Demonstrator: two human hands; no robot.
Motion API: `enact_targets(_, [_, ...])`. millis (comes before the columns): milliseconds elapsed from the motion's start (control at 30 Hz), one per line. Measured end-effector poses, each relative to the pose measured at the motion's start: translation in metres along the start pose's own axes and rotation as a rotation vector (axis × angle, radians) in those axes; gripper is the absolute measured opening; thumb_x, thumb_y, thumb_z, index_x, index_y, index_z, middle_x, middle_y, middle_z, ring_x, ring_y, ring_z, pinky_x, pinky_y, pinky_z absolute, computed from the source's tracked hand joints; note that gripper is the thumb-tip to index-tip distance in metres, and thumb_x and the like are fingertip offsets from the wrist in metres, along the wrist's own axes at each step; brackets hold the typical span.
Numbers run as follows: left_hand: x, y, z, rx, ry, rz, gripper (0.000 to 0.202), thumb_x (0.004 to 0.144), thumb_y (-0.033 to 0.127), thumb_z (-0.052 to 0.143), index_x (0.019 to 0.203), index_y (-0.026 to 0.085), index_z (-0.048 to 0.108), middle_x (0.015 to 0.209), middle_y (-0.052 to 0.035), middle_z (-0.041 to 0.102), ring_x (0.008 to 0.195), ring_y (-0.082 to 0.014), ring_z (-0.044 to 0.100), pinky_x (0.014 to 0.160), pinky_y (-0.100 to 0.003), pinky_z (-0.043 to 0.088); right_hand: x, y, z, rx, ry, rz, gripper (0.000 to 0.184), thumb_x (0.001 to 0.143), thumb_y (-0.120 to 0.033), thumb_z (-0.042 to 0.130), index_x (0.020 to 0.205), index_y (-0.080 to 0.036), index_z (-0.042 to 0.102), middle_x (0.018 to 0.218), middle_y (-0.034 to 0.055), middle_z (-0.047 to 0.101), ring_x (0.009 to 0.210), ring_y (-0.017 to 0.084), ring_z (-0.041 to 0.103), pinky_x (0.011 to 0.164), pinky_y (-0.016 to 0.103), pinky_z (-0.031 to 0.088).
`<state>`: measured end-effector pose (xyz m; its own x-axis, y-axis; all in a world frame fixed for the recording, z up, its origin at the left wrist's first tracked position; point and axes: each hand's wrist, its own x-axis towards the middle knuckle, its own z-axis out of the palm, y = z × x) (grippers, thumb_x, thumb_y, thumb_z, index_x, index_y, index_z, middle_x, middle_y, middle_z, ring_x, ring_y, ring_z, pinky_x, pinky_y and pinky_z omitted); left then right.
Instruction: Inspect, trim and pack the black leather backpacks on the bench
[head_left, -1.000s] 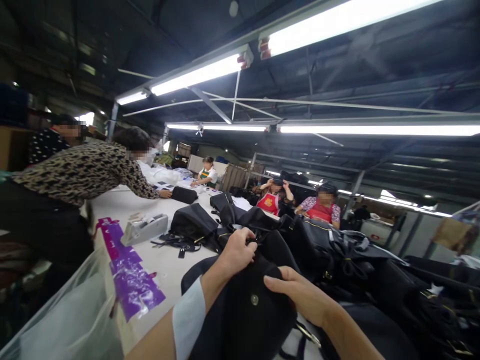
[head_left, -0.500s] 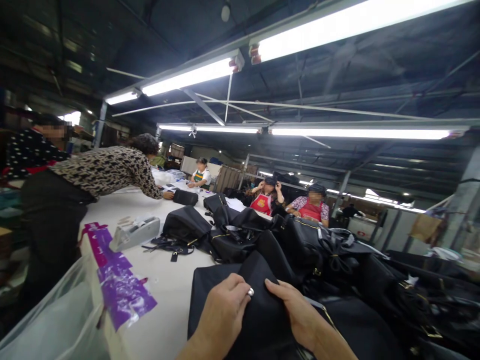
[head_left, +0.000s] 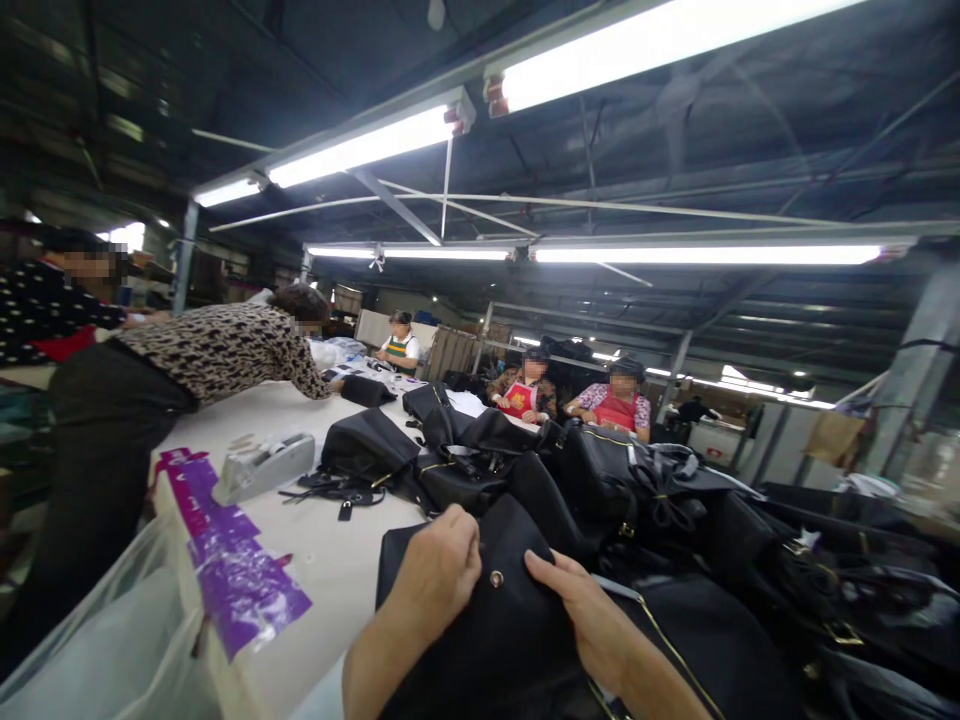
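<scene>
A black bag (head_left: 480, 635) lies in front of me at the table's near side. A small round metal snap (head_left: 496, 578) shows on its flap. My right hand (head_left: 574, 600) grips the flap's right edge, thumb on top and fingers hidden underneath. My left hand (head_left: 439, 565) rests over the bag left of the snap, its fingers curled closed. What the left fingertips hold, if anything, is hidden. A gold zipper (head_left: 675, 650) runs along black material beside my right forearm.
Several black bags (head_left: 367, 447) are heaped ahead and to the right. A tape dispenser (head_left: 266, 465) and purple plastic (head_left: 232, 560) lie on the white table (head_left: 330, 570) at left. A person in a patterned top (head_left: 217, 345) leans over it; others sit beyond.
My left hand has moved up and left off the snap, which now shows uncovered. My right hand keeps its hold. A seated co-worker's hands have come down from the head.
</scene>
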<state>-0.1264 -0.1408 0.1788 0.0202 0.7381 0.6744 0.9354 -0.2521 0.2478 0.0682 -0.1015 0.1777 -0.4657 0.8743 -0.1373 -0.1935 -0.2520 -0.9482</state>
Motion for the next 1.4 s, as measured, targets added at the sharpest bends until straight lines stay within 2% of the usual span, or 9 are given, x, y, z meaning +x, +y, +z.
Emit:
enact_targets(167, [0.003,-0.086,-0.056,0.193,0.148,-0.363,0.037,0.092,0.034,0.038,0.062,0.021,0.056,0.068,-0.0099,0.062,0.078,-0.0286,0.063,0.073,-0.039,0.050,-0.006,0.000,-0.010,0.031,-0.040,0.001,0.036,0.071,-0.037,0.081,0.100,-0.018,0.071,0.092,0.0063,0.079,0.097,0.027,0.072,0.091,0.037,0.054])
enact_targets(333, [-0.043,-0.150,-0.095,0.304,0.157,-0.313,0.042,0.074,0.017,0.045,0.111,0.015,0.064,0.120,-0.0166,0.064,0.127,-0.0352,0.049,0.107,-0.052,0.038,-0.002,0.003,-0.019,0.071,0.009,0.022,0.036,0.075,-0.033,0.079,0.106,-0.018,0.069,0.096,0.0069,0.079,0.095,0.026,0.073,0.091,0.038,0.055])
enact_targets(433, [-0.084,-0.163,-0.090,0.286,0.107,-0.277,0.031,0.077,0.031,0.050,0.099,0.019,0.068,0.114,-0.0140,0.069,0.123,-0.0374,0.053,0.105,-0.055,0.042,0.001,0.004,-0.019,0.104,0.058,0.042,0.033,0.076,-0.030,0.078,0.106,-0.018,0.069,0.094,0.0074,0.079,0.092,0.025,0.074,0.088,0.037,0.057])
enact_targets(500, [-0.112,-0.164,-0.076,0.230,0.114,-0.247,0.027,0.080,0.027,0.044,0.087,0.021,0.069,0.110,-0.0122,0.072,0.116,-0.0342,0.060,0.104,-0.054,0.046,0.001,0.000,-0.015,0.152,0.077,0.038,0.027,0.079,-0.026,0.076,0.104,-0.017,0.069,0.090,0.0078,0.079,0.088,0.025,0.074,0.086,0.037,0.058])
enact_targets(667, [-0.162,-0.139,-0.036,0.109,0.237,-0.161,0.047,0.087,0.019,0.037,0.132,0.026,0.049,0.137,-0.0109,0.058,0.124,-0.0276,0.058,0.103,-0.048,0.050,0.013,-0.017,0.011,0.336,0.209,-0.047,0.008,0.088,-0.014,0.064,0.095,-0.014,0.068,0.081,0.0082,0.078,0.080,0.024,0.075,0.082,0.040,0.060])
enact_targets(867, [-0.154,-0.079,-0.030,0.055,0.208,-0.137,0.055,0.094,0.035,0.044,0.147,0.030,0.029,0.154,-0.0127,0.038,0.138,-0.0315,0.042,0.103,-0.051,0.048,0.041,-0.030,0.048,0.480,0.317,-0.172,0.023,0.102,-0.024,0.041,0.114,-0.019,0.060,0.091,0.0061,0.078,0.088,0.020,0.074,0.085,0.038,0.060])
enact_targets(1033, [-0.148,-0.068,-0.005,0.109,0.100,-0.077,0.072,0.087,0.020,0.050,0.152,0.027,0.020,0.161,-0.0180,0.017,0.140,-0.0384,0.035,0.103,-0.057,0.046,0.045,-0.010,0.066,0.493,0.252,-0.171,0.033,0.104,-0.027,0.031,0.121,-0.020,0.058,0.107,0.0076,0.075,0.096,0.018,0.071,0.091,0.036,0.057])
enact_targets(1267, [-0.169,-0.066,0.046,0.190,-0.151,-0.055,0.104,0.061,-0.010,0.045,0.154,0.024,0.014,0.162,-0.0215,0.009,0.147,-0.0369,0.019,0.110,-0.060,0.035,0.019,0.043,0.055,0.304,0.173,0.055,0.029,0.098,-0.017,0.038,0.114,-0.015,0.062,0.113,0.0160,0.071,0.092,0.020,0.073,0.091,0.039,0.055])
enact_targets(1400, [-0.165,-0.062,0.052,0.276,-0.176,0.097,0.112,0.055,-0.016,0.044,0.152,0.033,0.019,0.161,-0.0203,0.010,0.147,-0.0379,0.016,0.111,-0.064,0.028,-0.007,0.059,0.015,-0.140,0.074,-0.041,0.025,0.088,-0.027,0.059,0.107,-0.013,0.068,0.103,0.0176,0.074,0.089,0.027,0.073,0.085,0.044,0.057])
